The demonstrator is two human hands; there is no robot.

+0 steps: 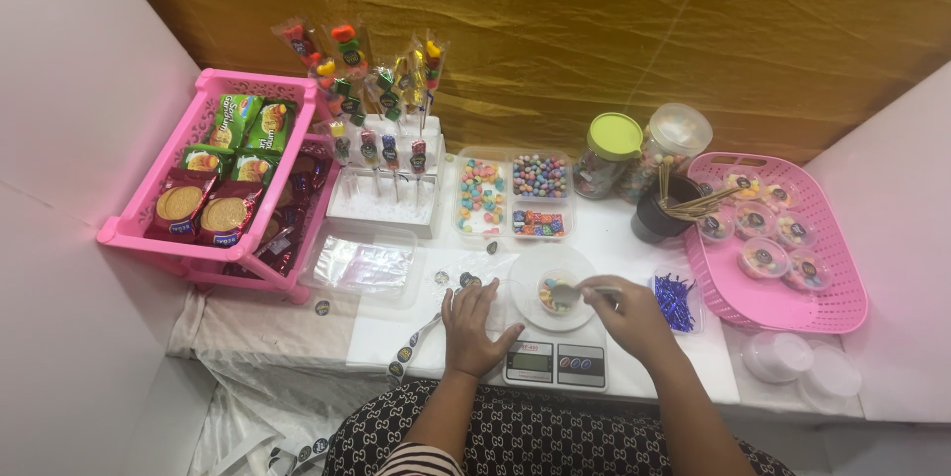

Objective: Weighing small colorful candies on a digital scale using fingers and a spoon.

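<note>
1. Biscuit packets [203,204], red ones and green ones, lie in the pink shelf rack [129,228] at nine o'clock from the hands.
2. Wrapped candy sticks [381,90] stand in a white holder [381,194] at eleven o'clock, each with a small round dark sticker.
3. A strip of round dark stickers [414,342] lies on the white tabletop just left of the left hand.
4. At two o'clock a jar with a green lid [606,151] stands beside a clear jar [674,134] of pale sweets.
5. The pink basket [837,303] at three o'clock holds small round tubs [765,258] with dark labels on their lids.
6. The left hand [474,329] lies flat on the table, fingers spread and loose, holding nothing, just left of the kitchen scale [555,362].
7. The right hand [629,313] pinches a small spoon [575,290], its bowl over the little clear cup [555,293].
8. That cup holds bright candies and sits on the white round plate of the scale, at twelve o'clock from the hands.
9. Clear plastic trays [513,197] of pastel candy beads sit behind the scale.
</note>
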